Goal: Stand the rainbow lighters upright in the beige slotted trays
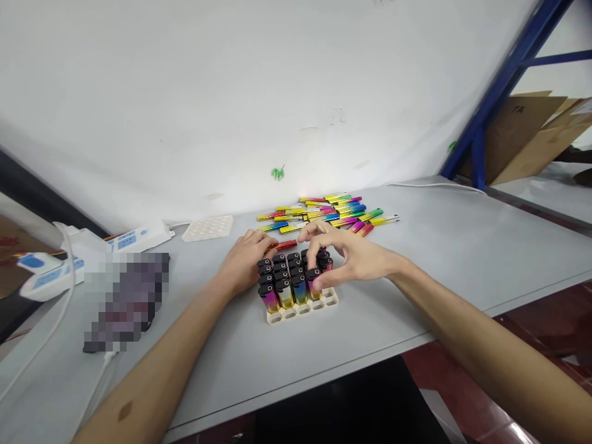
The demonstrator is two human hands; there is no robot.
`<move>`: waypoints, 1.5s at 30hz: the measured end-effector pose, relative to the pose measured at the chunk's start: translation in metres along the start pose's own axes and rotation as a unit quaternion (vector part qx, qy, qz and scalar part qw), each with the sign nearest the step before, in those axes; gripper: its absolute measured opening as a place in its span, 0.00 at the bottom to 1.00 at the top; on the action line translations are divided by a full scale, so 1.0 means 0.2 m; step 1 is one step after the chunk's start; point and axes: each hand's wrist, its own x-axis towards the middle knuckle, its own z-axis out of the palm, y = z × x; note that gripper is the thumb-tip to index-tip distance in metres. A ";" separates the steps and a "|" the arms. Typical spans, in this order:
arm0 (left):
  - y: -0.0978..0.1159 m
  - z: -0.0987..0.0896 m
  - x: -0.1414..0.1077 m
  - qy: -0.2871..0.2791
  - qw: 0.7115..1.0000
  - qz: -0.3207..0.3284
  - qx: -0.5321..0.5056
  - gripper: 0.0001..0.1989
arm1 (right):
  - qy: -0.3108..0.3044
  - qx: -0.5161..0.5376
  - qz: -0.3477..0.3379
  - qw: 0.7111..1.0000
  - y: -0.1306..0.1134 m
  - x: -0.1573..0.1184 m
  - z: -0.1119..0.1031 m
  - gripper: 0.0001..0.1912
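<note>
Several lighters with black tops and shiny, multicoloured bodies stand upright in rows in a cream-coloured tray with holes (303,311). My right hand (354,251) reaches over the tray from the right. Its thumb and forefinger close on the top of a pink-and-yellow lighter (315,291) in the front row, which stands in its hole. At the tray's far left side, my left hand (245,256) has its fingers closed on a red lighter (285,245), held low and lying sideways behind the rows. Part of the back rows is hidden by my right hand.
A loose pile of shiny coloured lighters (319,213) lies near the wall. Another holed tray (208,228) lies at the back left. Power strips (134,237), white cables and a blurred dark object (129,302) occupy the left. A blue metal frame (478,154) stands at right.
</note>
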 end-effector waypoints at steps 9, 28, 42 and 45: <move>0.00 -0.01 -0.01 -0.002 1.000 0.005 0.001 0.16 | -0.004 0.005 -0.007 1.000 0.00 0.00 -0.01 0.15; 0.17 -0.06 0.01 0.013 0.862 -0.155 -0.483 0.28 | 0.222 0.130 0.086 0.962 0.24 0.13 0.09 0.13; -0.05 0.06 0.01 0.003 0.995 0.000 -0.103 0.22 | 0.364 0.342 0.173 0.849 0.19 0.09 0.01 0.22; -0.04 0.05 0.00 -0.023 0.994 0.003 -0.103 0.24 | 0.336 0.354 0.188 0.853 0.20 0.09 0.01 0.31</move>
